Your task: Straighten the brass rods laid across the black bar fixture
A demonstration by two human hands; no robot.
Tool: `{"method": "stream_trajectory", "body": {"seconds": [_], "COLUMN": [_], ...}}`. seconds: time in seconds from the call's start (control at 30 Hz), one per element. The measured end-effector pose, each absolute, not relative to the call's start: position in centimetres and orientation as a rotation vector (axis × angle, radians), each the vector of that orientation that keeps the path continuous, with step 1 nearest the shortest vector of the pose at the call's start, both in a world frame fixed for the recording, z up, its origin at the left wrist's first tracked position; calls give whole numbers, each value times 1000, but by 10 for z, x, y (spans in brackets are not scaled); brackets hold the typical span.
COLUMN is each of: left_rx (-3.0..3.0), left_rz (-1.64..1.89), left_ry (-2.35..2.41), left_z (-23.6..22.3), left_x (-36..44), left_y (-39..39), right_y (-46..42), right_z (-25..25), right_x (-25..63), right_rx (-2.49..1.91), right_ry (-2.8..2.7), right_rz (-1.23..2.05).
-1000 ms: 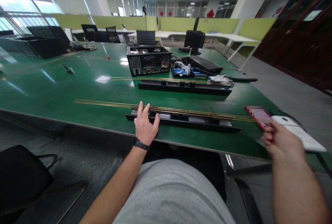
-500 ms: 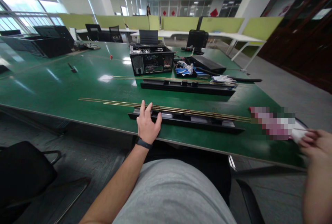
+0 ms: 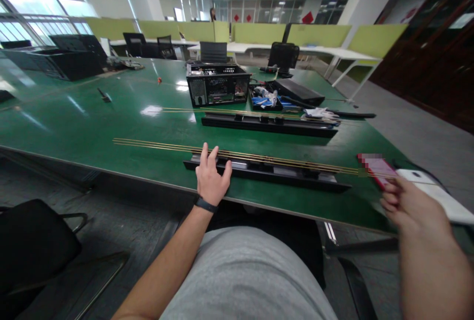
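Note:
Several thin brass-coloured rods [image 3: 159, 145] lie lengthwise along a long black rail [image 3: 281, 176] near the table's front edge. Resting across the rods and the rail's left part is my left hand [image 3: 213, 177], open, with its fingers spread. Off to the right, my right hand [image 3: 411, 204] is closed in a pinch on one thin rod [image 3: 377, 176], whose end sticks out behind the fingers. A phone with a red edge [image 3: 383, 168] lies just beyond that hand, partly pixelated. Beside it, a white flat object [image 3: 440, 194] is partly hidden by my hand and forearm.
A second black rail [image 3: 266, 125] with brass rods lies farther back. Behind it stand an opened computer case [image 3: 218, 85], a tray with blue-white gloves [image 3: 264, 98] and a black panel [image 3: 296, 91]. More dark cases [image 3: 70, 60] stand at the far left of the green table [image 3: 92, 122].
My right hand has moved left from the table's right end, and a rod has slid left along the rail. The left hand stays in place.

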State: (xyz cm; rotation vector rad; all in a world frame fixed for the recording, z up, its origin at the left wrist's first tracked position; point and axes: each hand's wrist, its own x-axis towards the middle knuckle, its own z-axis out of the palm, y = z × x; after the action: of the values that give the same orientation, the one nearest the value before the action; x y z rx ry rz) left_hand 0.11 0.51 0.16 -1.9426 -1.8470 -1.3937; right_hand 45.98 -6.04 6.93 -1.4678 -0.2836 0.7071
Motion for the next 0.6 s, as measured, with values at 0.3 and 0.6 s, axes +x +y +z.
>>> {"method": "stream_trajectory", "body": {"seconds": [0.3, 0.6], "left_rx": [-1950, -1951], "left_rz": [-1394, -1403], "left_ry": [-1847, -1843], "left_z": [3, 5], "left_x": [2, 3], "left_y": [5, 3], "right_y": [-63, -54], "right_z": [66, 62], "right_x": [356, 332], "right_rx": [-1368, -1345], "right_ry": [-430, -467], "right_rz": [906, 942]}}
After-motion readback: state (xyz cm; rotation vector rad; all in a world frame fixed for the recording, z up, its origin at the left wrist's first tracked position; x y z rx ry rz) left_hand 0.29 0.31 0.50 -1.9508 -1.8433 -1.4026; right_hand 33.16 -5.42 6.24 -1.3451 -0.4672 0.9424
